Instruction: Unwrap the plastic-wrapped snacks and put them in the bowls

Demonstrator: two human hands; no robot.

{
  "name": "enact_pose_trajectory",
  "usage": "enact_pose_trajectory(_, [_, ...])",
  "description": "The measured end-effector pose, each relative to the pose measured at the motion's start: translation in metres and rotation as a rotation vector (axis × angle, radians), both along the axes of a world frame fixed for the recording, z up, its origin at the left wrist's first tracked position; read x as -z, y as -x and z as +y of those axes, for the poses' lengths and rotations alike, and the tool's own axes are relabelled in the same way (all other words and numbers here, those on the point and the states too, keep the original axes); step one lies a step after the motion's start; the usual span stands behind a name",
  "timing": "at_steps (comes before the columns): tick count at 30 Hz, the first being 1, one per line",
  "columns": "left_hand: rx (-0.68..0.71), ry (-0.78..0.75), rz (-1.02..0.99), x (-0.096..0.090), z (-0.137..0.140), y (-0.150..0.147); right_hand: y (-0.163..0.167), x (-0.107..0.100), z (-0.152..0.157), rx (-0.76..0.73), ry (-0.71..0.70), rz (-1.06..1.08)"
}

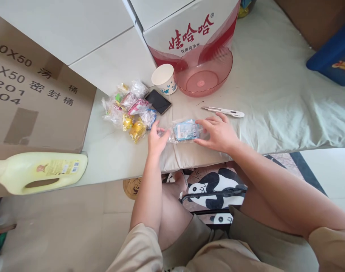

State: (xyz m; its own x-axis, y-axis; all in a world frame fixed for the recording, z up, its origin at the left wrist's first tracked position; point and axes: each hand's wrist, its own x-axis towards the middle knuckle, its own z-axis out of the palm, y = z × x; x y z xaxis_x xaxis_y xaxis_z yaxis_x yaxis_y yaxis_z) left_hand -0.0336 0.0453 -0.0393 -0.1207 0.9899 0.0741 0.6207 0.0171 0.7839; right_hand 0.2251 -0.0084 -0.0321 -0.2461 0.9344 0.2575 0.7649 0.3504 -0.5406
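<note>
A small blue packet (186, 130) in a clear plastic wrapper lies flat on the pale cloth between my hands. My left hand (157, 141) is at the wrapper's left end, its thumb and forefinger curved and a little apart. At the right end, my right hand (217, 132) has its thumb and fingers spread around the packet's edges, touching or very close to it. Just above the right hand lies a white utility knife (223, 111). Beyond my left hand is a heap of small toys in clear wrappers (129, 109), some of them yellow.
A dark phone (158, 101), a paper cup (164, 78) and a pink ribbed bowl (203, 73) stand behind the packet, before a white and red carton (192, 30). A yellow jug (42, 172) and a brown carton (39, 94) are at left, a blue container (333, 56) at right.
</note>
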Motion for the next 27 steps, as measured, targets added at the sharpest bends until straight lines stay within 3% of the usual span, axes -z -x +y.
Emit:
enact_pose_trajectory(3, [0.066,0.016,0.154,-0.003,-0.005,0.002,-0.002,0.001,-0.003,0.008,0.032,-0.08])
enact_pose_trajectory(8, [0.108,-0.315,0.152,-0.019,-0.023,0.007,-0.01,-0.008,-0.015,0.012,-0.162,0.075])
enact_pose_trajectory(11, [0.138,-0.384,0.106,-0.033,-0.041,0.008,-0.011,-0.015,-0.026,-0.1,-0.17,0.133])
enact_pose_trajectory(13, [0.181,-0.272,0.044,-0.04,-0.055,0.011,-0.011,-0.017,-0.032,-0.243,-0.041,0.101])
enact_pose_trajectory(16, [0.332,0.177,-0.102,-0.043,-0.073,0.019,-0.01,-0.015,-0.037,-0.407,0.226,0.011])
enact_pose_trajectory(18, [0.407,0.457,-0.181,-0.039,-0.077,0.025,-0.007,-0.012,-0.036,-0.375,0.292,-0.006])
enact_pose_trajectory(19, [0.397,0.503,-0.182,-0.035,-0.076,0.027,-0.005,-0.01,-0.034,-0.32,0.277,-0.01])
enact_pose_trajectory(21, [0.28,0.359,-0.095,-0.028,-0.068,0.029,-0.001,-0.006,-0.029,-0.189,0.213,-0.044])
enact_pose_trajectory(23, [0.174,0.075,0.073,-0.021,-0.056,0.026,0.005,-0.003,-0.024,-0.08,0.174,-0.107])
enact_pose_trajectory(25, [0.2,-0.095,0.23,-0.015,-0.044,0.021,0.01,-0.002,-0.019,-0.021,0.169,-0.162])
enact_pose_trajectory(27, [0.309,-0.097,0.329,-0.01,-0.034,0.013,0.016,-0.002,-0.015,0.009,0.142,-0.188])
